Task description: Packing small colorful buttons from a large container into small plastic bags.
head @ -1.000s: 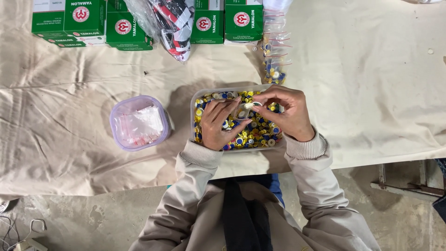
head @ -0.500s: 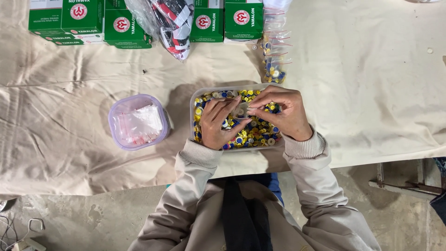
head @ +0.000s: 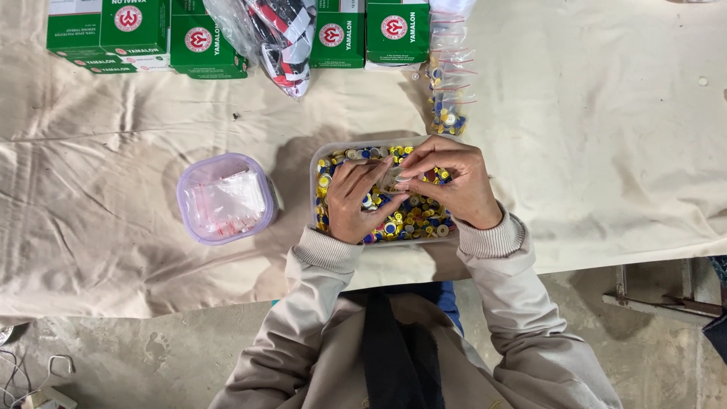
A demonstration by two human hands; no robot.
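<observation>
A clear rectangular tub full of small blue, yellow and silver round pieces stands at the table's near edge. Both my hands are over it. My left hand and my right hand meet above the tub and together pinch a small clear bag between their fingertips. What the bag contains is hidden by my fingers.
A purple-tinted round tub with empty small clear bags sits to the left. Filled small bags lie beyond the tub. Green boxes and a plastic bag of red-and-white goods line the far edge. A beige cloth covers the table.
My fingers have shifted slightly on the small bag over the tub; both hands stay in the same place.
</observation>
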